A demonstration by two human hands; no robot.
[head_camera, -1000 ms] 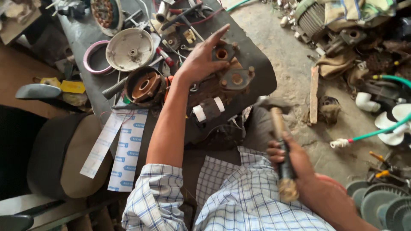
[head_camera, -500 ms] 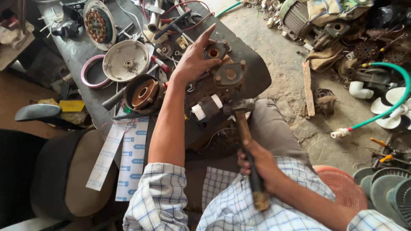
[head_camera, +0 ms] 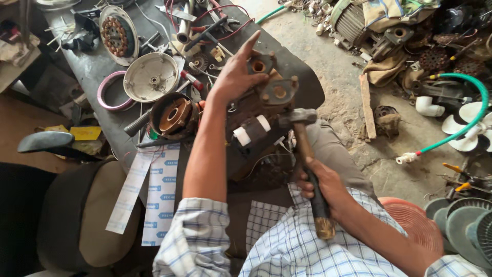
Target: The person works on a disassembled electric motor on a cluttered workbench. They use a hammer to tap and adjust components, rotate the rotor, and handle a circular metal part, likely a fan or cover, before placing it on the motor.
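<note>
The left hand [head_camera: 237,77] lies flat on a rusty brown metal motor part [head_camera: 261,102] with round holes in it. The fingers are spread wide and one finger points up and away. The hand presses on the part and does not wrap around it. The motor part sits at the near edge of the dark grey worktable [head_camera: 97,72], right in front of the person.

The right hand [head_camera: 319,184] is closed tight around the wooden handle of a hammer with a grey metal head [head_camera: 297,118]. The hammer head is just beside the motor part, at its right side, near a white roll wrapped on the part. I cannot tell if the head touches it.

To the left of the motor part is a round motor shell with shiny copper inside [head_camera: 173,115]. Behind that lies a white round metal cover [head_camera: 151,78] and a pink ring [head_camera: 114,91]. Red wires [head_camera: 225,18] and small tools lie at the far end of the table. White paper strips with blue marks [head_camera: 154,192] hang off the near edge. A green hose [head_camera: 474,100] curls on the dirt floor to the right.
</note>
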